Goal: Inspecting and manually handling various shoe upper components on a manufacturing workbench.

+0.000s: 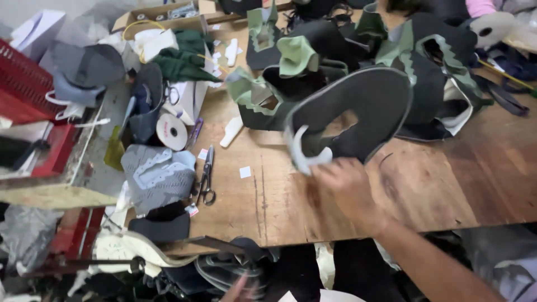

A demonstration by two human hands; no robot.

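Head view. The right hand [348,182] is reaching forward over the wooden worktable [458,179], its fingers closing narrowly on the near edge of a dark shoe upper [358,106]. The grip is falling at the pale tab end of the piece, just ahead of the knuckles; motion blur is hiding how each finger is placed. The left hand [241,289] is showing only as a blurred sliver at the bottom edge, below the table's front edge; whether it is spread or closed cannot be told, and it is touching nothing visible.

The worktable is running brown and scratched under and to the right of the right hand. Well to the left of that hand, black-handled scissors [206,176] are lying flat on the wood, with a white tape roll [172,132] beyond them and a grey knit upper [158,174] just beside them. A red crate [22,84] is standing at the far left. Beyond the held piece, a heap of green-and-black uppers [313,61] is covering the far side of the table.

The dark shoe upper is lying flat, a broad horseshoe shape in black fabric with a thin pale edge line and an open cut-out in its middle showing the wood beneath. Its far end is touching the heap.
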